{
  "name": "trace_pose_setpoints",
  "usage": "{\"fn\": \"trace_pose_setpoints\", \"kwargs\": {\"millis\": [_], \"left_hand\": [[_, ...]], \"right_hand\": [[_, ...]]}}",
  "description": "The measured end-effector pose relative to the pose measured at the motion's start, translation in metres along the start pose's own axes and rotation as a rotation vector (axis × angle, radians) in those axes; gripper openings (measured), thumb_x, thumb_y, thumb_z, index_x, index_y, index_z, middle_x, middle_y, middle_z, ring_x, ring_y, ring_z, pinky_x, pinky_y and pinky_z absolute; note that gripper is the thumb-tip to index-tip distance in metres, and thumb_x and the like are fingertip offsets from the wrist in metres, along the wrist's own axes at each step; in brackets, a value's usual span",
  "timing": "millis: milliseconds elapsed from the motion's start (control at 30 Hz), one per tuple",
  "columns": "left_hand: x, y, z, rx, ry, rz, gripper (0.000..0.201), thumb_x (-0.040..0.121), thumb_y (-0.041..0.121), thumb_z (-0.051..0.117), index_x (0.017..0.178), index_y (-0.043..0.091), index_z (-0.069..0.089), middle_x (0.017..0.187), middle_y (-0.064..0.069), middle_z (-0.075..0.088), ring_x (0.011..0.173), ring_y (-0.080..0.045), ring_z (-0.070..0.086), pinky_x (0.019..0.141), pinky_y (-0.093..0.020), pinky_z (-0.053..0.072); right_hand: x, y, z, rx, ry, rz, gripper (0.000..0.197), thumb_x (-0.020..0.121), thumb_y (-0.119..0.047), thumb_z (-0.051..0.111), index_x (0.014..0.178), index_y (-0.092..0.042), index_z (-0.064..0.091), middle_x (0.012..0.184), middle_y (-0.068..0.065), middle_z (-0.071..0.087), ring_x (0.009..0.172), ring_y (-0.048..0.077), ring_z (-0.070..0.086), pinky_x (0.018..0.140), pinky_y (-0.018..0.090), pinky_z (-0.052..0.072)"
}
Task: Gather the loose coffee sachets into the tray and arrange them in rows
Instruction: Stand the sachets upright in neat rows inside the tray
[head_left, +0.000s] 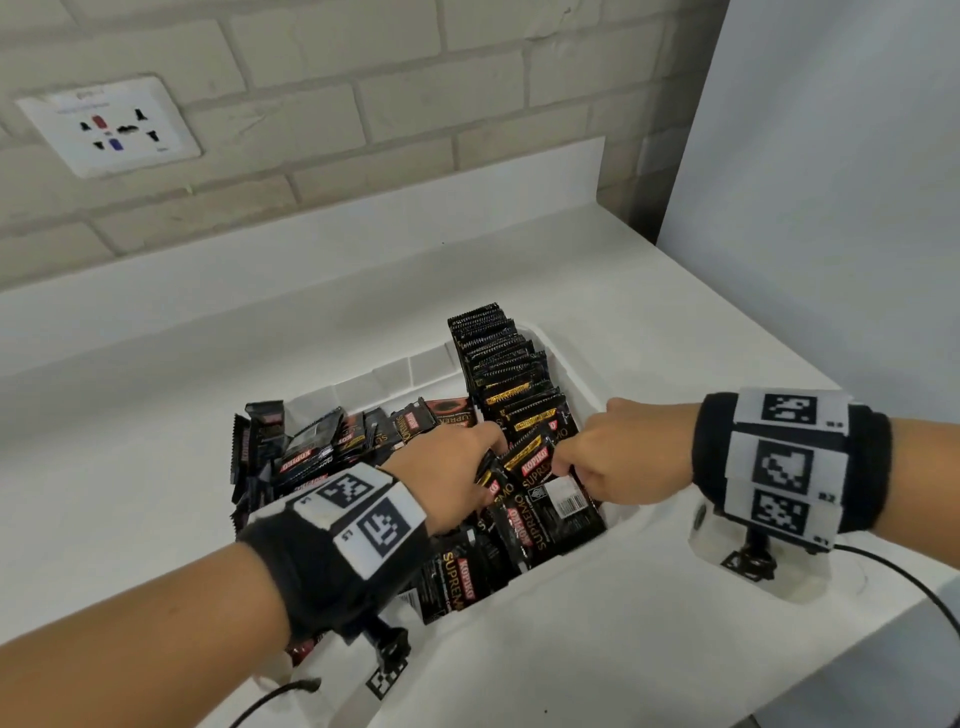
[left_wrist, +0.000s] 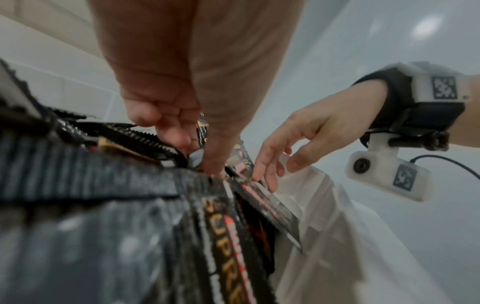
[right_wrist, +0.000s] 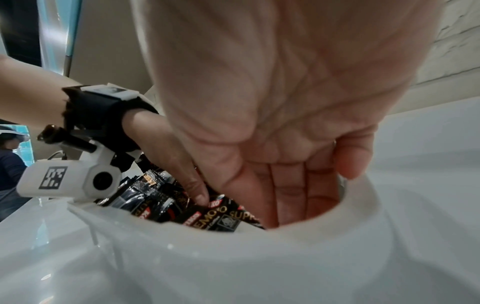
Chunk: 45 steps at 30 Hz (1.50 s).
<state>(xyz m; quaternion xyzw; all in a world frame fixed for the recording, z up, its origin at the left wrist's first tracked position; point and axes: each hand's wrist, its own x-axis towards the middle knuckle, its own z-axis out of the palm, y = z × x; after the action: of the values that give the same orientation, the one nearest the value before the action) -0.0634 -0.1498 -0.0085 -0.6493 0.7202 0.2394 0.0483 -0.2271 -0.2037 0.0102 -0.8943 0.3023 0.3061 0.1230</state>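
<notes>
A white tray (head_left: 566, 358) on the white counter holds many black coffee sachets. A row of upright sachets (head_left: 498, 364) runs along its right side, and a loose pile (head_left: 322, 441) fills the left. My left hand (head_left: 488, 452) reaches into the middle of the tray; its curled fingers (left_wrist: 166, 127) and thumb pinch sachets at the near end of the row. Opposite it, my right hand (head_left: 566, 457) has straight fingers (right_wrist: 291, 197) pointing down inside the tray's right wall, touching the leaning sachets (right_wrist: 221, 218) with the thumb spread apart.
A white brick wall with a socket plate (head_left: 109, 127) stands behind the counter's raised back edge. A white panel (head_left: 831, 208) closes the right side. The counter's edge drops off at the front right, where a black cable (head_left: 909, 577) trails. A person (right_wrist: 10, 156) stands far off.
</notes>
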Motion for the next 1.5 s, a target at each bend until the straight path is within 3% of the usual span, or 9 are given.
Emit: {"fn": "trace_pose_setpoints", "kwargs": {"millis": [133,367,500,733,900,1033,1200,1333,1500], "left_hand": [[-0.005,0.001,-0.004,0.083,-0.004,0.008,0.040,0.088,0.027,0.060,0.124,0.030,0.043,0.090,0.007,0.049,0.086,-0.013,0.053,0.074,-0.026,0.045],[-0.009,-0.002,-0.006,0.102,-0.046,0.005,0.041,0.089,0.023,0.057,0.129,0.028,0.048,0.117,0.000,0.052,0.108,-0.018,0.052,0.087,-0.026,0.045],[-0.006,-0.002,-0.002,-0.053,-0.025,-0.026,0.034,0.088,0.031,0.059,0.121,0.027,0.055,0.110,0.000,0.038,0.109,-0.018,0.044,0.096,-0.030,0.041],[0.014,0.005,-0.006,-0.314,0.021,-0.061,0.010,0.087,0.024,0.063,0.085,0.014,0.063,0.072,0.014,0.052,0.064,0.001,0.050,0.053,-0.007,0.040],[0.025,0.014,-0.016,-0.263,0.114,-0.027,0.018,0.090,0.024,0.059,0.090,0.008,0.067,0.074,0.014,0.053,0.062,0.003,0.049,0.051,-0.010,0.041],[0.031,0.026,-0.023,-0.057,0.282,-0.013,0.018,0.091,0.032,0.055,0.085,0.020,0.066,0.079,0.013,0.039,0.075,-0.005,0.048,0.057,-0.017,0.036],[0.039,0.032,-0.017,-0.032,0.309,-0.062,0.015,0.090,0.036,0.056,0.083,0.027,0.065,0.077,0.014,0.041,0.080,-0.006,0.048,0.059,-0.021,0.035],[0.040,0.028,-0.022,-0.050,0.335,-0.011,0.013,0.088,0.039,0.058,0.089,0.026,0.061,0.090,0.012,0.043,0.088,-0.008,0.049,0.069,-0.024,0.037],[0.015,0.009,-0.061,-0.257,0.418,0.035,0.010,0.088,0.036,0.057,0.095,0.029,0.057,0.078,0.016,0.047,0.068,0.001,0.045,0.058,-0.012,0.033]], "right_hand": [[0.000,-0.002,-0.003,0.015,0.009,-0.012,0.035,0.095,-0.012,0.033,0.127,-0.019,0.047,0.081,-0.005,0.049,0.068,0.011,0.040,0.097,0.032,0.027],[0.005,-0.010,-0.006,0.033,0.001,-0.003,0.034,0.095,-0.019,0.038,0.129,-0.017,0.044,0.088,-0.004,0.051,0.083,0.016,0.045,0.098,0.033,0.027],[0.002,-0.010,-0.008,0.057,0.007,0.012,0.033,0.095,-0.019,0.038,0.126,-0.015,0.047,0.098,0.000,0.060,0.082,0.016,0.046,0.100,0.035,0.031],[-0.002,-0.008,-0.004,0.074,0.050,0.002,0.033,0.095,-0.019,0.037,0.123,-0.013,0.052,0.092,0.001,0.059,0.067,0.011,0.043,0.099,0.037,0.033],[-0.010,-0.006,0.002,0.043,0.083,-0.013,0.031,0.095,-0.020,0.035,0.121,-0.019,0.051,0.091,-0.003,0.056,0.069,0.012,0.045,0.095,0.035,0.032],[-0.014,-0.005,0.003,0.057,0.119,-0.021,0.032,0.095,-0.024,0.034,0.123,-0.025,0.050,0.094,-0.007,0.059,0.076,0.012,0.047,0.098,0.036,0.032],[-0.015,-0.006,0.010,0.053,0.202,-0.054,0.026,0.094,-0.027,0.035,0.109,-0.020,0.054,0.099,-0.005,0.063,0.080,0.013,0.055,0.085,0.029,0.032],[-0.007,-0.006,0.015,0.047,0.150,-0.045,0.030,0.093,-0.030,0.037,0.115,-0.018,0.054,0.108,-0.003,0.062,0.095,0.016,0.056,0.092,0.034,0.032],[-0.012,-0.005,0.009,0.089,0.185,-0.068,0.028,0.095,-0.028,0.037,0.118,-0.024,0.052,0.096,-0.010,0.060,0.088,0.010,0.054,0.096,0.033,0.031]]}}
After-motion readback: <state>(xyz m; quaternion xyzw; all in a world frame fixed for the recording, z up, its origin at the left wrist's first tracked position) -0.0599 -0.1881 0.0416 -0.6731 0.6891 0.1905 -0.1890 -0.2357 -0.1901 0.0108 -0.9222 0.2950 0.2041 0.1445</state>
